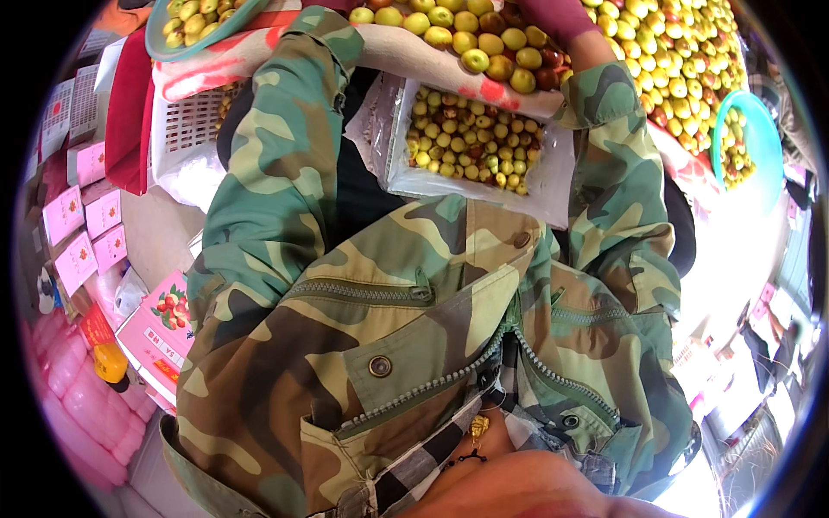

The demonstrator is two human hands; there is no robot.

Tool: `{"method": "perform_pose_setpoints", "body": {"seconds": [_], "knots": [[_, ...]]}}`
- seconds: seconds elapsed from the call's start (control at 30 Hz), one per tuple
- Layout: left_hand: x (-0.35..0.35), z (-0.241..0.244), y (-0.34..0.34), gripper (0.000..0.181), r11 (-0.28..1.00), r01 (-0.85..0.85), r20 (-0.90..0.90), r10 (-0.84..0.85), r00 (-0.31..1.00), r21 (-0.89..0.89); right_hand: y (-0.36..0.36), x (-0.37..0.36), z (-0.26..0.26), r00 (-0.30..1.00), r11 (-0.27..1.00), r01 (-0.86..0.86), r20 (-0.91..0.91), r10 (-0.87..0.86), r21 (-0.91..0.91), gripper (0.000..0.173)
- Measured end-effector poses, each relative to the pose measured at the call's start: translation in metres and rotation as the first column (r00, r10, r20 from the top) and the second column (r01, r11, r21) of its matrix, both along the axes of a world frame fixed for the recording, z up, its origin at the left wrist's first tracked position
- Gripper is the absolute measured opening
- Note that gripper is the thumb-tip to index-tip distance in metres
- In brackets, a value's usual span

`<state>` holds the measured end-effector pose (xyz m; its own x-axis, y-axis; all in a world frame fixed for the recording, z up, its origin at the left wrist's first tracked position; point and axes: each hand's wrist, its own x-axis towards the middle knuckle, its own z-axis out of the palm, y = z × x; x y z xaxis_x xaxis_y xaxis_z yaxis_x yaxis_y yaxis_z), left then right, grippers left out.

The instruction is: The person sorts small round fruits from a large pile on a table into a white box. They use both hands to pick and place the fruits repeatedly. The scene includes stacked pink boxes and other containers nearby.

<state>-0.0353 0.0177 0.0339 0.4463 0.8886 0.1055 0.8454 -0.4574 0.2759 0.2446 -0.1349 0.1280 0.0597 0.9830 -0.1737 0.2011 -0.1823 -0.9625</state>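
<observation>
Green and reddish jujubes (476, 39) lie heaped on a cream-and-red cloth (414, 48) before me. Reaching up from the right, my right hand (558, 18), in a maroon glove, is at the jujubes; its fingers run out past the top edge. Only a maroon sliver of my left hand (331, 4) shows at the top edge, beside the heap. What either hand holds is hidden. Below the cloth, between my camouflage sleeves, a box lined with clear plastic (556, 171) contains many jujubes (476, 139).
A green basin (207, 48) of jujubes sits at upper left, above a white slotted crate (188, 123). At right are a larger jujube heap (673, 58) and a teal basin (758, 139). Pink printed cartons (158, 324) and pink plastic wrapping (84, 395) lie at left.
</observation>
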Motion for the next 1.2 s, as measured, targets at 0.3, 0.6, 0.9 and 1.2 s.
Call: {"method": "perform_pose_setpoints", "body": {"seconds": [0.3,0.6,0.9,1.2], "knots": [[-0.022,-0.005,-0.002,0.021,0.975,0.053,-0.153,-0.020,0.988,0.217,-0.055,-0.009,0.010,0.863,0.943,-0.314,-0.448,0.234,-0.113,0.035],[-0.009,-0.009,0.006,0.026,1.000,-0.024,0.068,0.025,0.997,-0.011,-0.180,-0.028,-0.121,0.569,0.703,-0.573,-0.822,-0.028,-0.421,0.055],[0.007,0.012,-0.014,0.037,0.841,-0.092,0.603,0.455,0.655,-0.534,-0.182,-0.015,-0.202,0.954,0.684,-0.251,-0.294,0.055,-0.685,0.048],[0.000,0.015,-0.013,0.038,0.919,-0.053,0.524,0.269,0.808,-0.390,-0.195,-0.005,-0.220,0.879,0.565,-0.308,-0.002,0.477,-0.765,0.046]]}}
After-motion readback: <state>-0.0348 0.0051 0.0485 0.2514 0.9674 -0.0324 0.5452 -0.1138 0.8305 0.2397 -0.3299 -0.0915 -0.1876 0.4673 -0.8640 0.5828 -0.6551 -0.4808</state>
